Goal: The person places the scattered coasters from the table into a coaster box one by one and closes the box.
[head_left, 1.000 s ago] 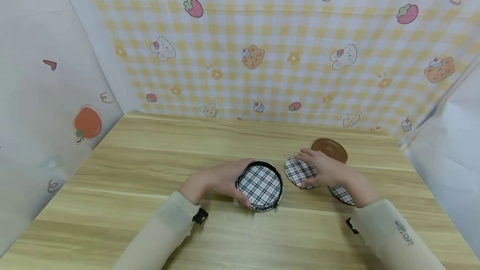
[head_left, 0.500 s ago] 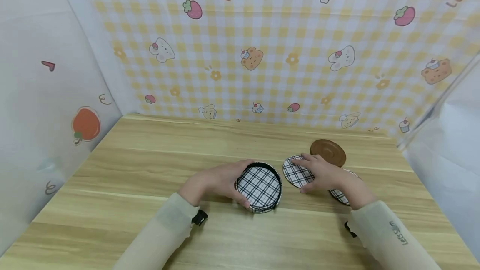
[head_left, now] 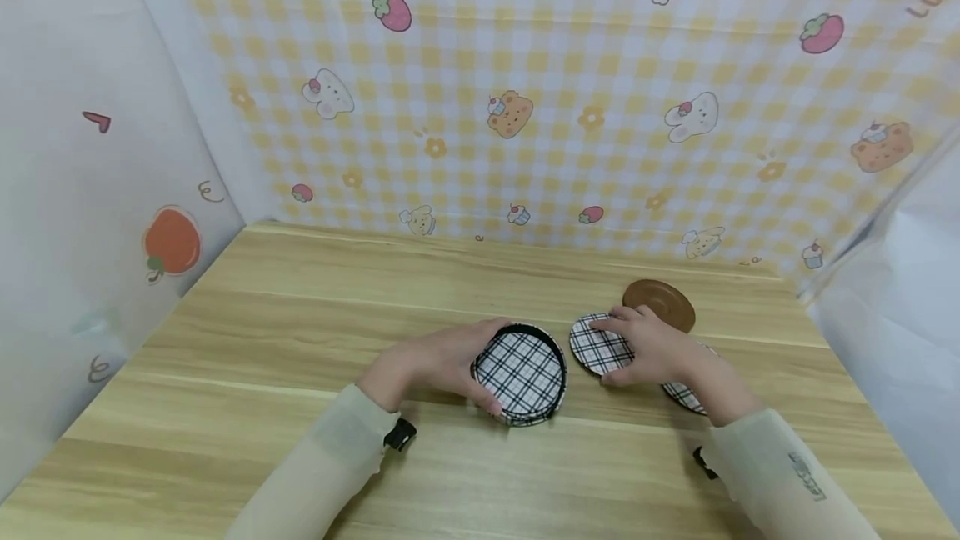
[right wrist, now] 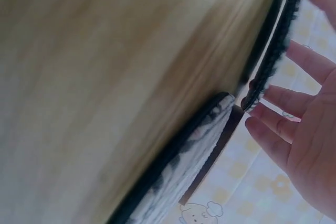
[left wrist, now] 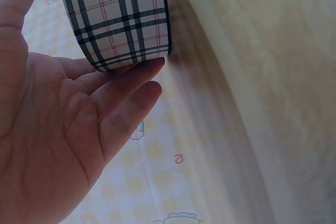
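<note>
My left hand (head_left: 450,361) grips the left side of a round, open plaid box (head_left: 521,373), thumb at its near edge. In the left wrist view, the fingers of that hand (left wrist: 68,114) lie against the box's plaid side wall (left wrist: 123,17). To the right of the box, my right hand (head_left: 656,348) holds a plaid disc (head_left: 596,344) between thumb and fingers. The right wrist view has this hand (right wrist: 310,114) at the dark rim of the disc (right wrist: 275,51), a narrow gap showing beside it.
Behind my right hand lies a brown round disc (head_left: 660,302). Another plaid disc (head_left: 686,398) is partly hidden under my right wrist. The wooden table (head_left: 285,307) meets a yellow checked backdrop (head_left: 555,165) at the back, with white sheets at both sides.
My right hand has shifted slightly, its fingers coming nearer over the plaid disc and uncovering more of the brown disc. The left hand and the box stay where they were.
</note>
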Demonstrator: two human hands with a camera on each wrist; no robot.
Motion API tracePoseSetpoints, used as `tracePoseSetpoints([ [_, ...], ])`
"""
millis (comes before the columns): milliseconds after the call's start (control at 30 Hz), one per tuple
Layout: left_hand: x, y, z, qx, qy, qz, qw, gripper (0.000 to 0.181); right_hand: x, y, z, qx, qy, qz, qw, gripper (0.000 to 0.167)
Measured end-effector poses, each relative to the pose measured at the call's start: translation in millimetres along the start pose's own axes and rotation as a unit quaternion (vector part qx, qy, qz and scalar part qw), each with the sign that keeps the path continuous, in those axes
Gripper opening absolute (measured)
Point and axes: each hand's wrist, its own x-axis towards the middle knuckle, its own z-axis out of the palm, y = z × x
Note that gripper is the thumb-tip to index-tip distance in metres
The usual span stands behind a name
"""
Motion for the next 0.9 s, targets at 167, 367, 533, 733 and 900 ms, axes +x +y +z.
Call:
tracePoseSetpoints([
  [167, 0.7, 0.6, -0.3, 0.003, 0.004, 0.005, 1.0000, 0.114, -4.7, -2.9, -3.6, -0.001, 0.015, -0.004, 0.9999, 0.076],
  [367, 2.2, 2.0, 0.4, 0.002, 0.004, 0.007, 1.0000, 0.114, -12.1, -6.0, -8.6, 0.015, 0.036, -0.004, 0.9992, 0.076],
  [533, 2.8, 2.5, 0.5, -0.001, 0.002, 0.007, 1.0000, 0.114, -16.0, -5.8, -8.5, 0.012, 0.050, -0.007, 0.9987, 0.075],
  [733, 1.7, 1.3, 0.4, -0.006, 0.001, 0.000, 1.0000, 0.114, -19.7, -9.1, -9.9, 0.007, 0.071, -0.015, 0.9973, 0.075],
  [900, 1.1, 1.4, 0.4, -0.003, 0.002, -0.003, 1.0000, 0.114, -23.9, -13.7, -13.1, 0.008, 0.085, -0.018, 0.9962, 0.074],
])
